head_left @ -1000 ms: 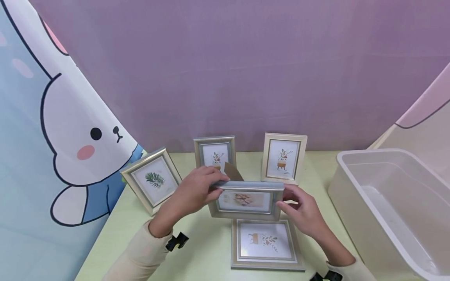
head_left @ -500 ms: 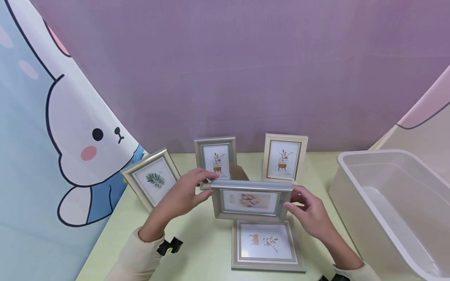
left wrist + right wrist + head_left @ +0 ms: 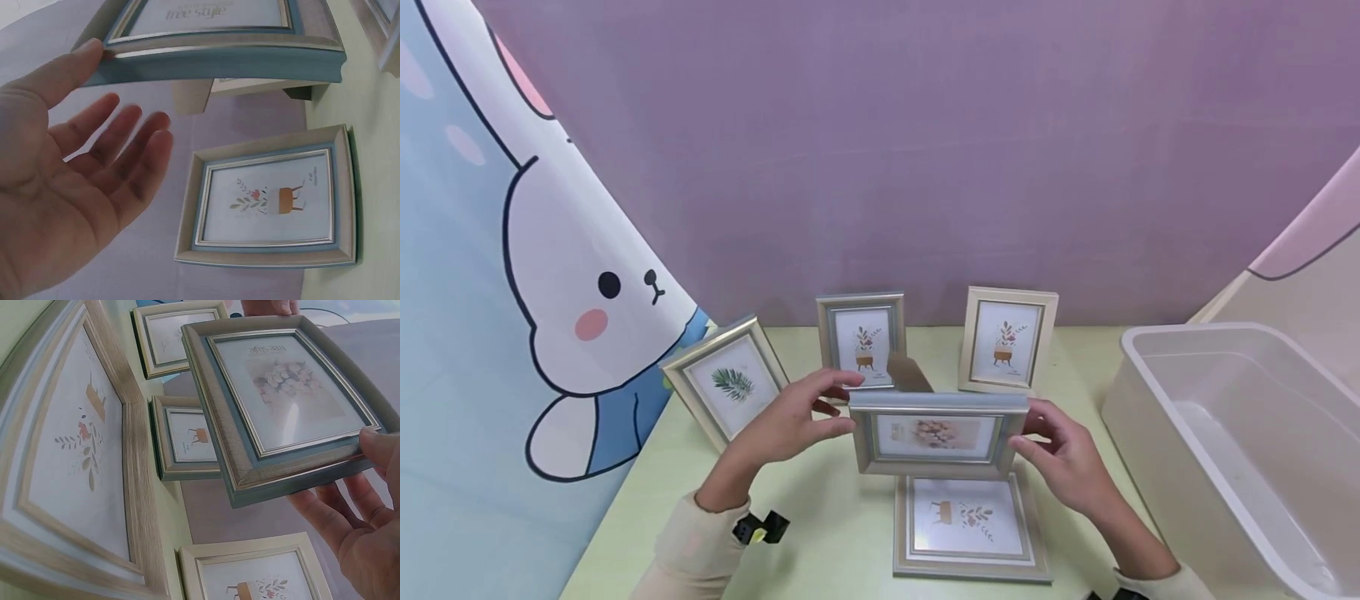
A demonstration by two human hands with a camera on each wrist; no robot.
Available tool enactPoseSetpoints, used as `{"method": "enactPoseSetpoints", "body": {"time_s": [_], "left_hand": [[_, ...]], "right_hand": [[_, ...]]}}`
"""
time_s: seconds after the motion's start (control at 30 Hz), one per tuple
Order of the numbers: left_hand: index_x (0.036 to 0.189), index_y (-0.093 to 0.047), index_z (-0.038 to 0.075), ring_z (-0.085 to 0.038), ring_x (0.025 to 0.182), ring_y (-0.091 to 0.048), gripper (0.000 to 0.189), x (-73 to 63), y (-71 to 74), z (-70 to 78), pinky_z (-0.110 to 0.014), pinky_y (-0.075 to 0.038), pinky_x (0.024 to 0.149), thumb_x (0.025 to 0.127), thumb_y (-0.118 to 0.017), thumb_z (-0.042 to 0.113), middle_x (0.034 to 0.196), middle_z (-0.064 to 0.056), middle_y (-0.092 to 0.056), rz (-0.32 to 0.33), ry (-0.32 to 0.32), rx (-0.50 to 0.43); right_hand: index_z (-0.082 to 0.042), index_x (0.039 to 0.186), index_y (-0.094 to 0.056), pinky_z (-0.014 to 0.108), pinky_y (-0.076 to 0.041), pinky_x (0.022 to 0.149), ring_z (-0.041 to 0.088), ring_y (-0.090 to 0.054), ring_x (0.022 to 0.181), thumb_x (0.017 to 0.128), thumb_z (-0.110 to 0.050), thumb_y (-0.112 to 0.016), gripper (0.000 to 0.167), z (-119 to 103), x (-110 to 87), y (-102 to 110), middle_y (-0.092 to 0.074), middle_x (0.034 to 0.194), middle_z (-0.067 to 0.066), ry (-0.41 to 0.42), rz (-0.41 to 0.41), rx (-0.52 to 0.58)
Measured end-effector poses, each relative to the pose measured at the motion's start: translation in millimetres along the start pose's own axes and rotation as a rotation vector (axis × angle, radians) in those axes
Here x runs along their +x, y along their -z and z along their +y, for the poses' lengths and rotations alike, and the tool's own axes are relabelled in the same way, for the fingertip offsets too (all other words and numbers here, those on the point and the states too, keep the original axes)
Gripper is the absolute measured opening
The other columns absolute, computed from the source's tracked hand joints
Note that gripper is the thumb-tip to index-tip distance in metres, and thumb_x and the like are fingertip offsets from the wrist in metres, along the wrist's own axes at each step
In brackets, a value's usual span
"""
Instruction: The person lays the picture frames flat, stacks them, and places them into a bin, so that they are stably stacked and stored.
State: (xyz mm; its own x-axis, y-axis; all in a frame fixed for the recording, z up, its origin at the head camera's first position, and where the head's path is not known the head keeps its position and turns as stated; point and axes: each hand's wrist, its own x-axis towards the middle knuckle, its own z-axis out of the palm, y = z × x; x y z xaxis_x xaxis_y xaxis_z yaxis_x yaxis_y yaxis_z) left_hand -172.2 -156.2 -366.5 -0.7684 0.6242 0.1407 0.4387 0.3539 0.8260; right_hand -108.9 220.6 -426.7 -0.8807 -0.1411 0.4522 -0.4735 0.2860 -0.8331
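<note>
A silver-edged picture frame (image 3: pixel 938 437) with a flower print is held in the air at mid-table, tilted on its long side, its brown stand leg (image 3: pixel 910 372) sticking out behind. My right hand (image 3: pixel 1063 454) grips its right end, thumb on the front and fingers behind. At the left end is my left hand (image 3: pixel 793 421), its fingers relaxed and spread; in the left wrist view the thumb (image 3: pixel 87 53) lies right at the frame's edge while the other fingers stay apart from it. Beneath lies a larger picture frame (image 3: pixel 970 521) with a potted-plant print, face up.
Standing at the back are a grey potted-plant frame (image 3: pixel 861 342) and a cream frame (image 3: pixel 1007 337). A gold frame with a leaf print (image 3: pixel 730 383) leans at the left. On the right stands a beige plastic bin (image 3: pixel 1210 450). A purple cloth (image 3: pixel 925 167) hangs behind the table.
The held picture frame has shifted slightly right. My left hand has loosened from its top left corner and drawn back a little to the left; the right hand keeps its grip.
</note>
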Motion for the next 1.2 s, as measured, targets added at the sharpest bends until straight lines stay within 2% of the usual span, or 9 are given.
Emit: {"method": "enactPoseSetpoints", "body": {"time_s": [0.1, 0.2, 0.3, 0.4, 0.57, 0.7, 0.97, 1.1, 1.2], "left_hand": [[0.152, -0.040, 0.011, -0.037, 0.134, -0.054, 0.069, 0.6, 1.6, -4.6, -0.048, -0.051, 0.107, 0.093, -0.075, 0.015, 0.150, -0.015, -0.049, -0.052, 0.043, -0.106], [0.159, -0.027, 0.018, -0.039, 0.147, -0.040, 0.083, 1.0, 3.9, -9.9, -0.055, -0.043, 0.114, 0.092, -0.076, 0.020, 0.164, -0.011, -0.031, -0.107, 0.064, -0.195], [0.162, -0.017, 0.026, -0.039, 0.154, -0.028, 0.094, 2.2, 5.5, -15.8, -0.058, -0.037, 0.118, 0.091, -0.079, 0.027, 0.171, -0.005, -0.016, -0.150, 0.032, -0.238], [0.164, -0.010, 0.028, -0.040, 0.156, -0.021, 0.100, 5.6, 6.5, -22.8, -0.061, -0.031, 0.120, 0.090, -0.079, 0.031, 0.172, -0.004, -0.008, -0.190, -0.033, -0.263], [0.164, -0.006, 0.022, -0.040, 0.158, -0.010, 0.109, 12.7, 7.3, -30.3, -0.065, -0.023, 0.122, 0.087, -0.082, 0.029, 0.173, -0.006, -0.002, -0.251, -0.117, -0.329], [0.164, -0.003, 0.018, -0.038, 0.159, -0.006, 0.113, 15.4, 6.6, -33.8, -0.063, -0.019, 0.124, 0.086, -0.083, 0.030, 0.173, -0.009, -0.001, -0.283, -0.152, -0.378], [0.165, -0.002, 0.019, -0.041, 0.158, -0.007, 0.116, 17.7, 2.0, -36.8, -0.066, -0.017, 0.123, 0.084, -0.084, 0.039, 0.173, -0.011, 0.000, -0.303, -0.184, -0.451], [0.165, -0.002, 0.020, -0.043, 0.157, -0.007, 0.116, 18.2, 0.8, -38.6, -0.067, -0.018, 0.122, 0.084, -0.083, 0.040, 0.173, -0.012, 0.001, -0.304, -0.192, -0.463], [0.164, -0.001, 0.017, -0.042, 0.158, -0.006, 0.119, 17.9, 0.6, -39.6, -0.066, -0.018, 0.123, 0.083, -0.084, 0.042, 0.173, -0.011, 0.000, -0.300, -0.190, -0.453]], "right_hand": [[0.009, 0.126, -0.058, 0.019, -0.061, 0.074, -0.001, -0.068, 0.093, 0.084, 0.018, -0.068, 0.044, 1, -0.3, 0, -0.069, 0.103, -0.019, 0.017, -0.007, 0.016], [0.010, 0.126, -0.057, 0.019, -0.060, 0.074, -0.002, -0.069, 0.094, 0.084, 0.019, -0.067, 0.044, 2, -0.5, -1, -0.070, 0.105, -0.020, 0.030, -0.024, 0.040], [0.010, 0.125, -0.057, 0.018, -0.060, 0.075, -0.002, -0.069, 0.096, 0.085, 0.019, -0.066, 0.042, 3, -0.5, -2, -0.070, 0.106, -0.021, 0.037, -0.042, 0.061], [0.009, 0.125, -0.057, 0.018, -0.060, 0.075, -0.003, -0.069, 0.097, 0.085, 0.020, -0.066, 0.042, 3, -0.3, -2, -0.070, 0.107, -0.021, 0.045, -0.051, 0.071], [0.008, 0.126, -0.058, 0.018, -0.060, 0.074, -0.002, -0.069, 0.096, 0.085, 0.020, -0.065, 0.044, 3, -0.9, -3, -0.070, 0.107, -0.020, 0.056, -0.059, 0.088], [0.007, 0.127, -0.058, 0.018, -0.060, 0.075, -0.001, -0.069, 0.096, 0.084, 0.021, -0.065, 0.045, 3, -2.1, -3, -0.070, 0.109, -0.019, 0.057, -0.066, 0.105], [0.008, 0.127, -0.057, 0.017, -0.060, 0.075, -0.002, -0.069, 0.096, 0.084, 0.021, -0.065, 0.045, 4, -4.2, -4, -0.070, 0.109, -0.020, 0.068, -0.066, 0.096], [0.007, 0.127, -0.058, 0.017, -0.060, 0.075, -0.002, -0.069, 0.096, 0.084, 0.022, -0.065, 0.046, 5, -4.5, -4, -0.070, 0.109, -0.019, 0.074, -0.069, 0.106], [0.007, 0.127, -0.058, 0.017, -0.059, 0.075, -0.002, -0.069, 0.096, 0.084, 0.022, -0.065, 0.046, 6, -4.7, -5, -0.070, 0.110, -0.019, 0.077, -0.069, 0.103]]}}
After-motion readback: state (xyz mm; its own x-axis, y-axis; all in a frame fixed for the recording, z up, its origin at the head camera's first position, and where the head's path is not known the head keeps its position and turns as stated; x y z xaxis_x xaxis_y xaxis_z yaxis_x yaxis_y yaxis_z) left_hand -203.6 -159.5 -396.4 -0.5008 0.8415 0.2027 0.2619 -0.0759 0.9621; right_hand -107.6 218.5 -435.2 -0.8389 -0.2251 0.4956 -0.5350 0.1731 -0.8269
